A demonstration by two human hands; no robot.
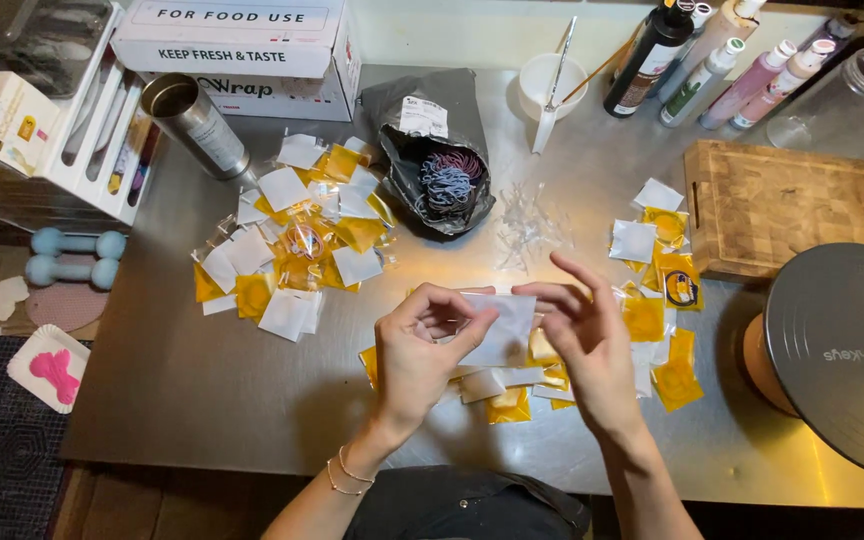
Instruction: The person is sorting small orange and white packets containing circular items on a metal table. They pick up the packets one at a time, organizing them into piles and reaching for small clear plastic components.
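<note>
My left hand (pixel 420 350) and my right hand (pixel 582 335) meet over the steel table (pixel 202 380), both pinching one small white-backed clear packet (pixel 507 330). The left thumb and fingers grip its left edge; the right fingers hold its right edge with the forefinger raised. Beneath the hands lies a small pile of yellow and white packets (pixel 512 395). A larger heap of the same packets (pixel 297 250) lies to the upper left, another group (pixel 657 290) to the right. A grey bag (pixel 432 150) holding coiled hair ties sits behind, with clear plastic bits (pixel 527 230) beside it.
A metal tumbler (pixel 192 125) lies tilted at the back left near a white carton (pixel 242 45). A white cup (pixel 550 85), several bottles (pixel 712 65), a wooden board (pixel 792 205) and a round grey turntable (pixel 842 350) stand at the right. Two blue dumbbells (pixel 77 257) lie on the floor.
</note>
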